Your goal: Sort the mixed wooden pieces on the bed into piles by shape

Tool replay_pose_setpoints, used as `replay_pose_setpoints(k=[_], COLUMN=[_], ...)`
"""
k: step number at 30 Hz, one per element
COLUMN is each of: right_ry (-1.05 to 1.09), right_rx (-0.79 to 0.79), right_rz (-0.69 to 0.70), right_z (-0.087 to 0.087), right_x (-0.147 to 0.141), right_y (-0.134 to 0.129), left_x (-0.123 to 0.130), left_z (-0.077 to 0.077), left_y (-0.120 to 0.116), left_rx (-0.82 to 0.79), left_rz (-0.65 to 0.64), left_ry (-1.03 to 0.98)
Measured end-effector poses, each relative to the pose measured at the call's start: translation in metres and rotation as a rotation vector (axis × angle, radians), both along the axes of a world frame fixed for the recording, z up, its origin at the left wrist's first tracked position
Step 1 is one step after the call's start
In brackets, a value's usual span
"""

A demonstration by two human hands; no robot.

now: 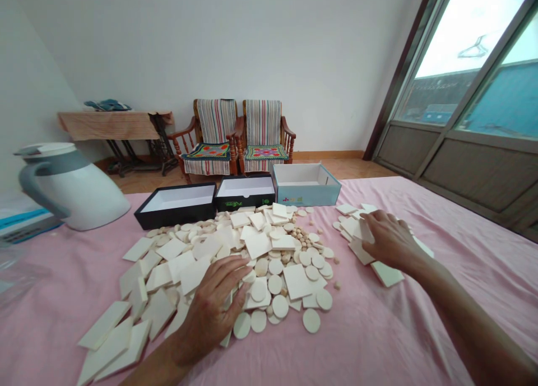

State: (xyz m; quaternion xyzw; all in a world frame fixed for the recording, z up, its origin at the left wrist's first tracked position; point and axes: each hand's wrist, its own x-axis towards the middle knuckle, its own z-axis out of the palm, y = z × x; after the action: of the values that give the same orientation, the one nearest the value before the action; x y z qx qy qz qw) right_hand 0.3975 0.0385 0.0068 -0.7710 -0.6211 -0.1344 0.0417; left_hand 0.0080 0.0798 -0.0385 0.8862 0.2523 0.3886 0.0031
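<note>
Your left hand (210, 310) lay at lower centre of the frame, its fingers (233, 267) spread and released, resting on the near edge of a heap of cream square tiles (257, 245) and round discs (275, 284). Your right hand (390, 240), right of centre, curved down onto a smaller group of square tiles (386, 274); its fingers touched them, but you could not tell whether they gripped one. Both groups lay on a pink bedsheet (420, 330). Beyond the heap, a black box (174, 207), a second black box (246, 191) and a pale blue box (306, 184) stood open in a row. A white jug (71, 187) sat at the left edge.
</note>
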Motion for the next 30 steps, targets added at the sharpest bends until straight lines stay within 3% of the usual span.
replay_pose_setpoints(k=[3,6,10,13,19,25,30], right_ry=[0.073,0.227,0.272,0.305,0.397,0.752,0.644], right_rx=[0.008,-0.105,-0.196,-0.182,-0.093,-0.075,0.022], right_rz=[0.052,0.187,0.176,0.182,0.172,0.532,0.481], right_z=[-0.005,-0.023,-0.047,-0.054,-0.046,-0.023,-0.023], right_x=[-0.006,-0.024,-0.045,-0.050,-0.051,-0.077,-0.094], right_y=[0.030,0.062,0.096,0.108,0.107,0.102,0.128], left_x=[-0.001,0.000,0.000,0.000,-0.002,-0.002,-0.002], left_z=[0.000,-0.001,0.000,0.001,0.000,-0.002,-0.001], left_y=[0.000,0.000,0.000,-0.001,-0.001,0.000,-0.001], left_rx=[-0.006,-0.007,-0.008,-0.012,-0.036,-0.041,-0.041], left_rz=[-0.009,-0.020,-0.026,-0.024,-0.025,-0.039,-0.028], left_ry=[-0.010,-0.020,-0.023,-0.020,-0.010,-0.001,-0.014])
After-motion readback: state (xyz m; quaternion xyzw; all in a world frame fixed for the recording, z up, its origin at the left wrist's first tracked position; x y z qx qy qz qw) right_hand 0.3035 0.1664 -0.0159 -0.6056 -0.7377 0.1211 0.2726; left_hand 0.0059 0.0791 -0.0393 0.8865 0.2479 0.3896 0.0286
